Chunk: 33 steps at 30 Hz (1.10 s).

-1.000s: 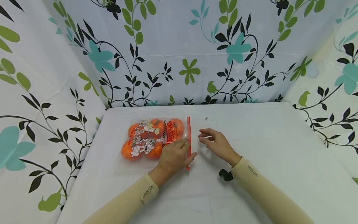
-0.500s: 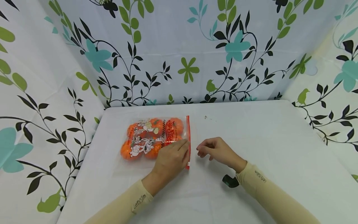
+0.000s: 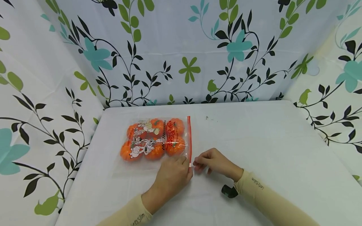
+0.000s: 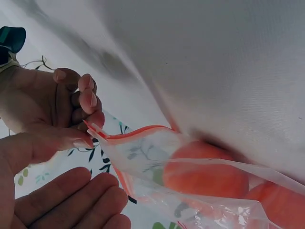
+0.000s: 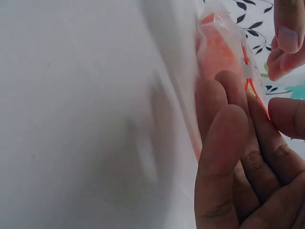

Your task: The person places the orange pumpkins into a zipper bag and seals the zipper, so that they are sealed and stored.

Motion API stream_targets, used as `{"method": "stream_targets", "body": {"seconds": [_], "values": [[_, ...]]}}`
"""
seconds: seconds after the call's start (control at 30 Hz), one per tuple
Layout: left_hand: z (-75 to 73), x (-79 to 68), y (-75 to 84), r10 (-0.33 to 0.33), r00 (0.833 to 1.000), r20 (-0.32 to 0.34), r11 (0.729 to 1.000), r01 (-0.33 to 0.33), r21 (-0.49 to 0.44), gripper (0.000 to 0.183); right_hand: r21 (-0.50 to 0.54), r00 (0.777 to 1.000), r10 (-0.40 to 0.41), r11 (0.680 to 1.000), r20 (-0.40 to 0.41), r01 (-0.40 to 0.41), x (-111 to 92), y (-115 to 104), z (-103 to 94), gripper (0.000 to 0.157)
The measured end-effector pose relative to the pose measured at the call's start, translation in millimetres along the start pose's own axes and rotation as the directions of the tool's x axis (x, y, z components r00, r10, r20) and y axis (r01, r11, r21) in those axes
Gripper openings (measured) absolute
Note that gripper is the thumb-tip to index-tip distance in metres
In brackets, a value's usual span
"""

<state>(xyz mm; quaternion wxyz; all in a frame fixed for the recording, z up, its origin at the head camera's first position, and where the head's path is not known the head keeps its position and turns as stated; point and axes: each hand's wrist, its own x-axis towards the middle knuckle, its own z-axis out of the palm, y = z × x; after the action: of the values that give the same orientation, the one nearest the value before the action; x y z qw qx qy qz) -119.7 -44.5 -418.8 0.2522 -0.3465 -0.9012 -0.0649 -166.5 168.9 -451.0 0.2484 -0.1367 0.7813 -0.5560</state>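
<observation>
A clear slider zip bag [image 3: 154, 166] with cartoon print and a red zip edge lies on the table, holding several round orange fruit-like objects [image 3: 175, 145]. My left hand [image 3: 171, 174] is at the bag's lower right corner; in the left wrist view its fingers [image 4: 76, 205] are fairly straight, with nothing between them. My right hand [image 3: 217, 163] comes from the right with fingers curled. In both wrist views, the bag's corner appears between its thumb and index finger, a light pinch. The white slider [image 5: 248, 70] sits near that corner in the right wrist view.
A white cloth covers the table [image 3: 268, 135]. Patterned curtains [image 3: 161, 47] with leaves and flowers hang behind and at both sides. A small dark block [image 3: 229, 191] is seen beside my right wrist. Tiny dark specks [image 3: 207, 118] mark the cloth beyond the bag.
Both hands have moved toward the near end of the red edge. My left hand has slid off the fruit, uncovering more of it. My right hand has come closer, its fingers curling.
</observation>
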Motion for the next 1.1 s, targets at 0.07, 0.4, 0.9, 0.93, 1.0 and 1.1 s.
{"method": "stream_targets", "body": {"seconds": [0.07, 0.4, 0.9, 0.93, 1.0, 1.1], "values": [[-0.7, -2.5, 2.0, 0.013, 1.000, 0.023, 0.999, -0.014, 0.037, 0.026, 0.020, 1.000, -0.001, 1.000, 0.010, 0.000, 0.3, 0.8, 3.3, 0.026], [5.3, -10.5, 5.9, 0.040, 0.996, 0.073, 0.987, -0.051, 0.152, 0.008, 0.052, 0.999, 0.007, 0.999, 0.044, -0.009, 3.3, -0.5, 17.3, 0.032], [13.8, -17.1, 7.8, 0.104, 0.994, -0.026, 0.970, -0.096, 0.222, 0.017, 0.067, 0.998, 0.047, 0.997, 0.036, -0.050, 5.8, 2.6, 27.3, 0.029], [13.7, -16.7, 7.4, 0.107, 0.994, -0.031, 0.970, -0.097, 0.224, 0.018, 0.072, 0.998, 0.045, 0.996, 0.037, -0.048, 6.2, 2.7, 27.9, 0.030], [13.6, -16.0, 6.8, 0.111, 0.993, -0.036, 0.966, -0.100, 0.237, 0.017, 0.086, 0.998, 0.043, 0.995, 0.042, -0.047, 6.8, 2.9, 28.9, 0.032], [14.0, -15.6, 6.5, 0.120, 0.992, -0.044, 0.960, -0.105, 0.261, 0.018, 0.113, 0.998, 0.041, 0.993, 0.051, -0.047, 7.7, 3.1, 30.2, 0.032]]}}
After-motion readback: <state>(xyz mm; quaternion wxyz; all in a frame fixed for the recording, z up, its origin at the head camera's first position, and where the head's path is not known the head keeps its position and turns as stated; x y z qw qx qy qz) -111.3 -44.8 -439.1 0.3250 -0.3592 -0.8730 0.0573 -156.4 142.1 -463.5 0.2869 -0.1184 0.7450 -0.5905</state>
